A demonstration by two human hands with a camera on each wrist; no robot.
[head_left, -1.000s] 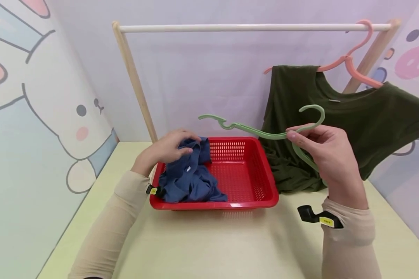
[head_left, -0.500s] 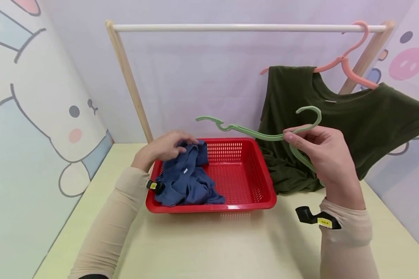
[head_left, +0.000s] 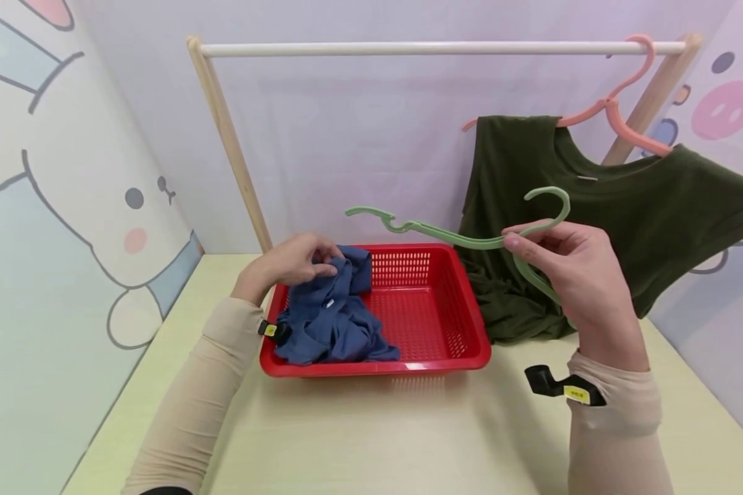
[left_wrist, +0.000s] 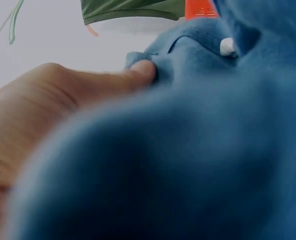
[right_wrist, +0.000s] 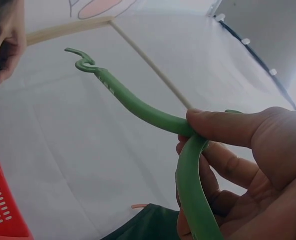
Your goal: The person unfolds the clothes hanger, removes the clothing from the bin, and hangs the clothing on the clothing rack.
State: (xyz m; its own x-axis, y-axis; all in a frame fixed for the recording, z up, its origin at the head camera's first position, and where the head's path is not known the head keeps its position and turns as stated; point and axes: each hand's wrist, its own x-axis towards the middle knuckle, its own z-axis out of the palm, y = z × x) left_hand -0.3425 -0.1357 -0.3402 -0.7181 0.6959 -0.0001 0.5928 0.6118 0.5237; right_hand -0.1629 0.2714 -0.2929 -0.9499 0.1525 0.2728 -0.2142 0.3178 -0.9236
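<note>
A crumpled blue garment [head_left: 337, 326] with a small white label lies in the left part of the red basket [head_left: 473, 320]. At its upper left part, my left hand [head_left: 294, 260] pinches the cloth between thumb and fingers. In the left wrist view the thumb [left_wrist: 140, 72] presses on the blue fabric [left_wrist: 197, 150], which hides the fingers. My right hand [head_left: 585, 275] holds a green clothes hanger [head_left: 461, 240] in the air, right of the basket. Thumb and fingers grip it just below the hook, seen closely in the right wrist view, where one arm of the hanger [right_wrist: 143, 110] points up and left.
Behind the basket stands a rack with a white rail [head_left: 408, 49] and wooden posts. A dark green sleeveless top [head_left: 532, 172] hangs at its right end on a pink hanger [head_left: 634, 134], its lower part bunched on the pale table [head_left: 371, 433]. Cartoon-printed walls stand on both sides.
The left hand's thumb and fingers have come closer together on the blue cloth. The right hand and green hanger stay nearly still; the whole head view has shifted slightly.
</note>
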